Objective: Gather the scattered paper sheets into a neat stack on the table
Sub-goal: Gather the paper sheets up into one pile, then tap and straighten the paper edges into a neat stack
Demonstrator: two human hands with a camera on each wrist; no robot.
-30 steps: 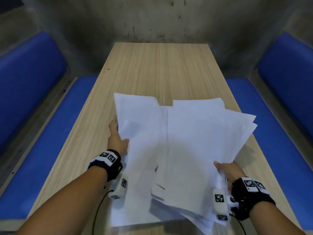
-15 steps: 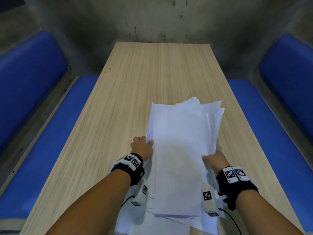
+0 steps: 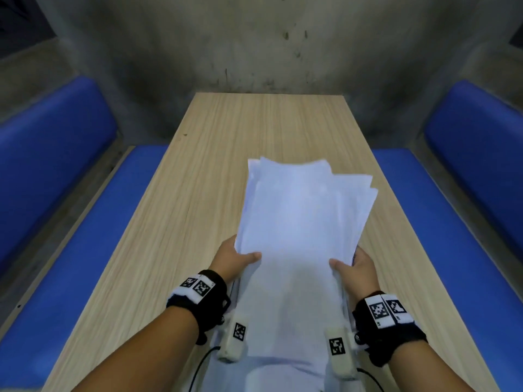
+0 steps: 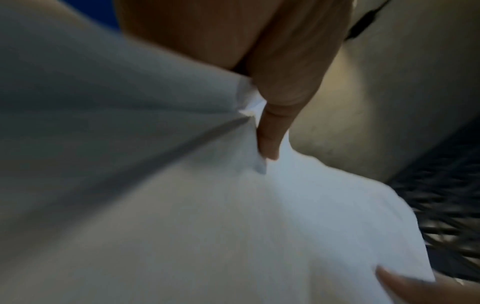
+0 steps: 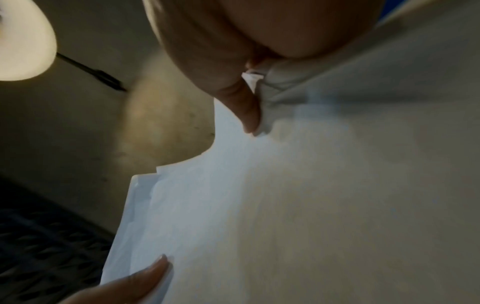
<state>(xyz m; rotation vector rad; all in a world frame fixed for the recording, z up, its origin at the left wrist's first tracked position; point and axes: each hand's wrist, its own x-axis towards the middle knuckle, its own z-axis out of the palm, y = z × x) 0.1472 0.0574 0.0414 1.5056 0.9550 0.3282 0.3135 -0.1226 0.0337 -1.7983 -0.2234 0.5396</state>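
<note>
nearest the body, the left hand (image 3: 235, 260) and right hand (image 3: 358, 265) sit level with each other on opposite long edges of the sheets (image 3: 300, 222), each pinching the pile — thumb curled over the top face, fingers (image 4: 270, 142) tucked beneath, as the wrist views show. the sheets lie between the hands, so neither hand is nearer; the bundle is shared. its long axis runs straight away from the person, down the length of the tabletop (image 3: 226, 142), with the near end hanging past the wrists toward the table's near edge. the pile looks lifted and bowed, not lying flat, though how far it clears the wood i cannot tell. further out, the far ends fan apart — several corners step out to the right (image 3: 365, 188), and the top edges sit at slightly different heights. the next move likely turns on this: with both grips at the near half, squaring calls for tapping an edge on the tabletop or sliding the hands forward along the long sides. beyond lies bare wood, then the wall (image 3: 254, 52).
</note>
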